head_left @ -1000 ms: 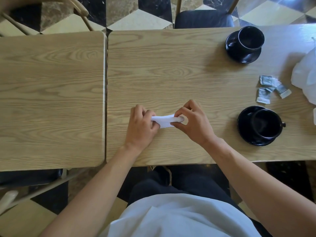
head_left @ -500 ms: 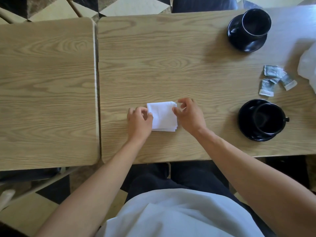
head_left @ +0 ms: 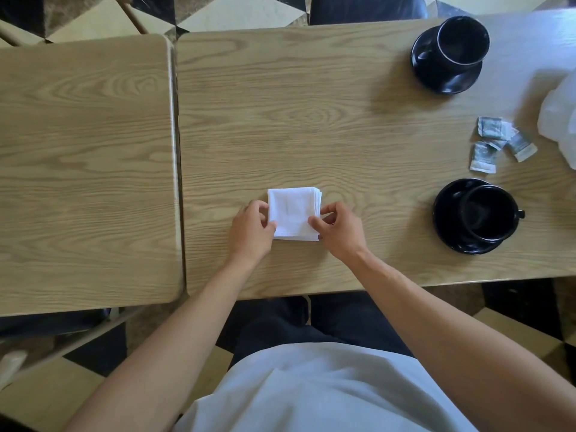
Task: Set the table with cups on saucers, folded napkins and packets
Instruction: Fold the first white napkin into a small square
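Closest to me, my left hand [head_left: 251, 233] and right hand [head_left: 339, 232] sit at the two near corners of the folded white napkin [head_left: 293, 213], which lies flat on the wooden table [head_left: 311, 120] just in from its near edge. The left fingers are curled, thumb and fingertips pinching the napkin's left edge. The right thumb and forefinger are pinched together on its near right corner, the other fingers curled behind them. Off to my right, a black cup [head_left: 489, 213] stands on a black saucer [head_left: 448, 226], well apart from the napkin. Just beyond it lie several small packets [head_left: 495, 141], and at the right edge something white and crumpled [head_left: 561, 120]. Farthest, a second black cup [head_left: 461, 42] sits on its saucer [head_left: 436, 76]. A second table [head_left: 84, 166] butts against the left side.
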